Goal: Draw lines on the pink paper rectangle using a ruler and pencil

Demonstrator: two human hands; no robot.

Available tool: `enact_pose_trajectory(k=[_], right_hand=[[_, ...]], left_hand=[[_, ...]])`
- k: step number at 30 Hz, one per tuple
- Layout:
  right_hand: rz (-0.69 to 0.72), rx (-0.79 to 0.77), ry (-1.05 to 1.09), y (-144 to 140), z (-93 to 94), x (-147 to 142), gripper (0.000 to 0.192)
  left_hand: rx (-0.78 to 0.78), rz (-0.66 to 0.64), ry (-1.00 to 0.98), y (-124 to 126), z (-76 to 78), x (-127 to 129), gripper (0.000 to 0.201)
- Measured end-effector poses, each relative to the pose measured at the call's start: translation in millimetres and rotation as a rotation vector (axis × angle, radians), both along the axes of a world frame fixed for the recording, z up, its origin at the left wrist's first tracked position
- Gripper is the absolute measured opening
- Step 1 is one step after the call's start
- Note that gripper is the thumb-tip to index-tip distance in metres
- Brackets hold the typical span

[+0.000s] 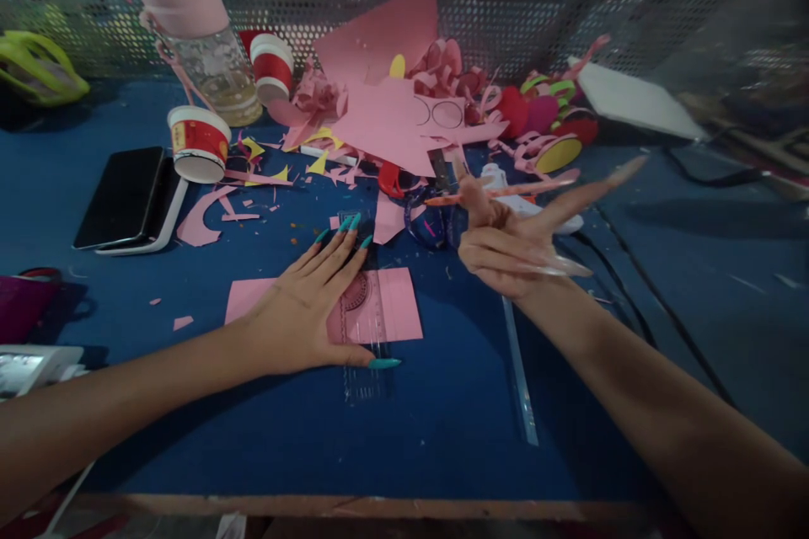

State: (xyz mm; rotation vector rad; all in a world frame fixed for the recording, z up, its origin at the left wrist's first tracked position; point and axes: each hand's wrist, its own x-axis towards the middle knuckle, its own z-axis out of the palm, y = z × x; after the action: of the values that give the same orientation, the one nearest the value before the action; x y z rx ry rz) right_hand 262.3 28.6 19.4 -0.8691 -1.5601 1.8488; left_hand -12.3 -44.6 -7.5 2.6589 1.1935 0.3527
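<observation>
My left hand [309,303] lies flat with fingers spread, pressing a clear plastic stencil ruler [366,328] across a pink paper strip [401,303]. The ruler sticks out past both long edges of the strip. Raised over the table on the right, my right hand [511,244] has an orange pencil [543,186] held among its fingers, tip pointing left. Some of its fingers stretch outward. Under that wrist a clear narrow ruler [519,379] rests on the blue table. Blue-handled scissors [422,223] sit just left of the right hand, partly covered.
Pink paper sheets [379,118] and scraps pile up at the back. Two paper cups [200,143] and a bottle [208,59] stand at the back left, near a phone [120,198]. A white box [632,97] and dark cables [657,286] lie at right.
</observation>
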Motion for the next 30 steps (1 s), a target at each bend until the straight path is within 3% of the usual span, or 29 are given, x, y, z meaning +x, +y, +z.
enact_pose_trajectory(k=[3,7,10,15,18,22,30], right_hand=[[-0.288,-0.063,-0.024,-3,1.9,-4,0.087],[-0.340,-0.124,-0.143,-6,9.8,-11,0.076],[-0.362,-0.210,0.056,-7,14.1,-13,0.059],[-0.285,-0.362,0.375,-11,16.5,-14,0.056],[-0.226,-0.369,0.439,-10,13.5,-14,0.058],[-0.033,-0.332,0.623,-4,5.1,-12,0.058],[0.037,-0.350,0.678,-2,2.4,-9,0.054]], left_hand=[[-0.002,0.008,0.007,0,1.0,0,0.118],[-0.009,0.012,0.024,1,2.1,1,0.119],[-0.003,0.011,0.029,1,2.5,1,0.119],[0.000,-0.003,0.057,1,4.2,0,0.117],[0.001,-0.008,0.065,1,5.1,0,0.118],[-0.002,-0.003,0.069,1,5.0,0,0.118],[-0.016,0.008,0.058,1,3.4,-1,0.117]])
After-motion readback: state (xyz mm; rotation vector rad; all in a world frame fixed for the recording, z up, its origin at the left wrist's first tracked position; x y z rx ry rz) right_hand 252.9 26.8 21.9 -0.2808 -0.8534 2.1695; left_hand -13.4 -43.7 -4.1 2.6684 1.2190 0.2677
